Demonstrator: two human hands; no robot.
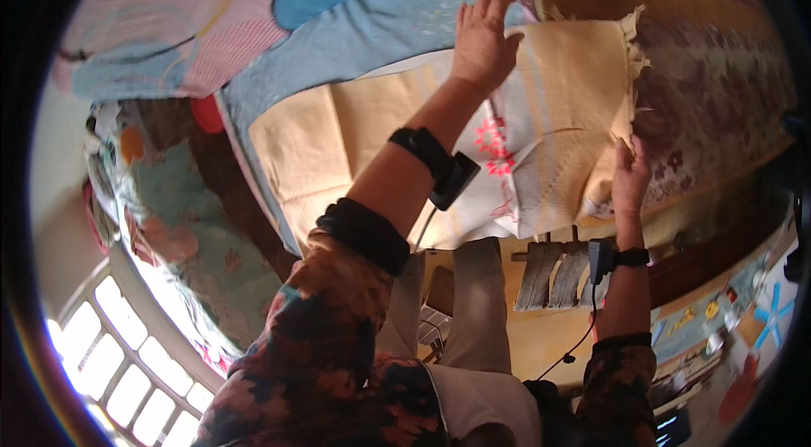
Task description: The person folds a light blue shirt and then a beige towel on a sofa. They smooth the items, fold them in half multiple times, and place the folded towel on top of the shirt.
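Observation:
A pale yellow and white cloth (564, 73), with a fringed end and red flower embroidery (494, 146), lies spread before me. Crease lines cross its plain yellow left part. My left hand (485, 41) reaches over its far edge, palm down, thumb apart from the fingers; the fingertips lie by a light blue patterned fabric (380, 22). Nothing shows held there. At the fringed right end, my right hand (632, 177) pinches the cloth's edge between thumb and fingers, and the near corner is lifted and folded.
Beyond lies a pink and blue blanket (152, 10). A floral-patterned cover (709, 105) borders the right side. A grey slatted wooden piece (551, 276) stands below the cloth, near my legs (478, 307). A cable (580, 345) hangs from my right wrist device. At lower left is a bright window (139, 352).

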